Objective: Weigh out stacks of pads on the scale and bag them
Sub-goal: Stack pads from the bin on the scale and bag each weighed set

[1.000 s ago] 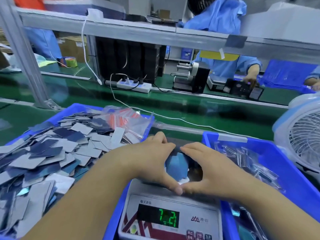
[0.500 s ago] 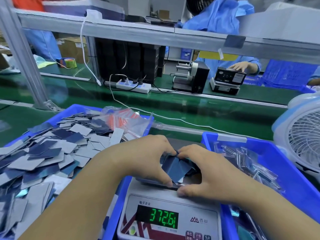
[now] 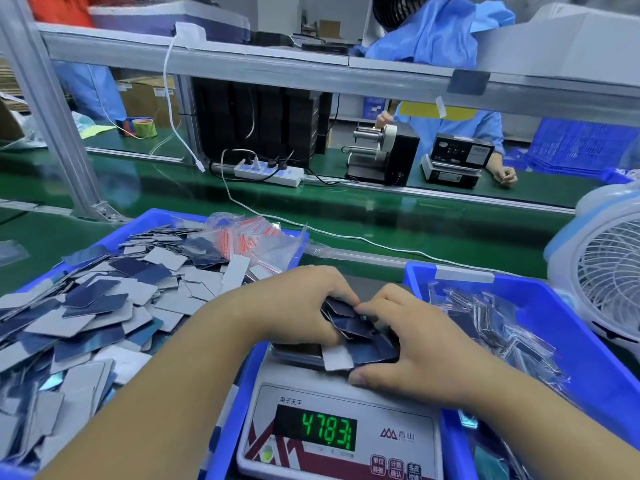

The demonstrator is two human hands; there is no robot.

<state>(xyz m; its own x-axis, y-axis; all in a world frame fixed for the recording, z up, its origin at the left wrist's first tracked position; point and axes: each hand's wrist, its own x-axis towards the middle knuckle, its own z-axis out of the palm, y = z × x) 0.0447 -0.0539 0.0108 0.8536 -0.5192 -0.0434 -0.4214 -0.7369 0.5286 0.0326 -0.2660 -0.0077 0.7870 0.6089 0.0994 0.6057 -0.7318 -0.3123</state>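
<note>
Blue-and-grey pads (image 3: 360,337) lie in a loose stack on the scale (image 3: 341,431) at 6 o'clock, and both hands close round them. From 9 o'clock of the stack the left hand (image 3: 294,306) curls its fingers over the top edges, gripping the pads; from 3 o'clock the right hand (image 3: 412,348) cups them, fingers bent over the far side and thumb pressed under the near edge. The green readout (image 3: 327,432) shows digits like 4783. At 9 o'clock a blue bin (image 3: 145,223) is heaped with loose pads (image 3: 90,306), with small clear zip bags (image 3: 249,237) at its far corner. At 3 o'clock a second blue bin (image 3: 595,368) holds bagged pads (image 3: 491,327), and a white fan (image 3: 609,271) stands just beyond it on the green table (image 3: 381,223).
</note>
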